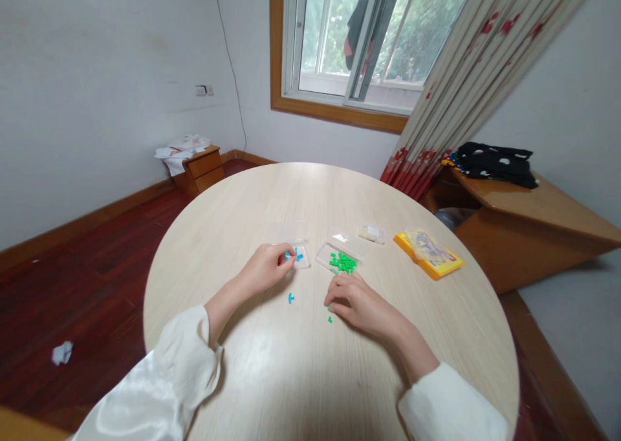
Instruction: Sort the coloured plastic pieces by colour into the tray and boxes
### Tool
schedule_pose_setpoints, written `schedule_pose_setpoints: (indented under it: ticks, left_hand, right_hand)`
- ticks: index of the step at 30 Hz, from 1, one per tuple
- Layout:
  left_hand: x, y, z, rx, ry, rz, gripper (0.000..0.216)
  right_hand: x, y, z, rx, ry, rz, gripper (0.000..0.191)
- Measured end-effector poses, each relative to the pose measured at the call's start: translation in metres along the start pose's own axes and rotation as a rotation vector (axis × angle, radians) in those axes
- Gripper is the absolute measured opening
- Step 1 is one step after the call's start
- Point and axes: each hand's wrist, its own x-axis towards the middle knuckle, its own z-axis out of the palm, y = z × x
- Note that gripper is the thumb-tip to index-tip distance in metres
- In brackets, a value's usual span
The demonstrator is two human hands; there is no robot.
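Note:
My left hand (270,264) reaches over a small clear plastic box (304,264) holding small blue plastic pieces (299,257). Its thumb and index finger are pinched among them, and what lies between the tips is hidden. A little cluster of blue pieces (291,298) rests on the table below that hand. On the right, my right hand (356,302) hovers low over the tabletop, fingers closed, with a bit of green at the tips. Just under it lies a small green piece (330,319). Beyond this hand, an open clear box (324,255) contains a heap of green pieces (344,262).
A round pale wooden table (272,376) carries everything. Farther back lie a small clear packet (372,234) and a yellow package (429,253) in clear wrap. A wooden cabinet (538,234) with dark cloth stands right, a small drawer unit (202,168) left.

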Motion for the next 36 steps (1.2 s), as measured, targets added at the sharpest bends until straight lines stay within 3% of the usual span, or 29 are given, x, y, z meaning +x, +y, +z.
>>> schedule_pose_setpoints:
  ticks: [5, 11, 17, 24, 27, 30, 36]
  left_hand:
    - [-0.003, 0.003, -0.001, 0.038, -0.255, 0.064, 0.016]
    - [-0.004, 0.001, -0.002, 0.087, -0.462, 0.064, 0.011]
    - [-0.005, 0.003, -0.003, 0.155, -0.572, 0.049, 0.007]
    - [-0.005, 0.001, -0.001, 0.149, -0.605, 0.075, 0.01]
    - [-0.005, 0.0, 0.001, 0.138, -0.614, 0.103, 0.013]
    - [-0.005, 0.001, 0.002, 0.134, -0.605, 0.115, 0.013]
    - [-0.005, 0.003, 0.001, 0.054, -0.547, 0.109, 0.014]
  right_hand:
    - [0.004, 0.008, 0.003, -0.079, 0.358, 0.08, 0.01]
    - [0.005, 0.021, 0.004, -0.209, 0.831, 0.111, 0.014]
    - [0.005, 0.025, 0.003, -0.271, 0.942, 0.161, 0.02]
    - [0.005, 0.023, 0.002, -0.241, 0.925, 0.167, 0.02]
    - [0.005, 0.021, 0.001, -0.184, 0.852, 0.155, 0.015]
    - [0.004, 0.016, -0.002, -0.063, 0.654, 0.113, 0.012]
    - [-0.001, -0.003, -0.005, 0.152, 0.072, 0.003, 0.006]
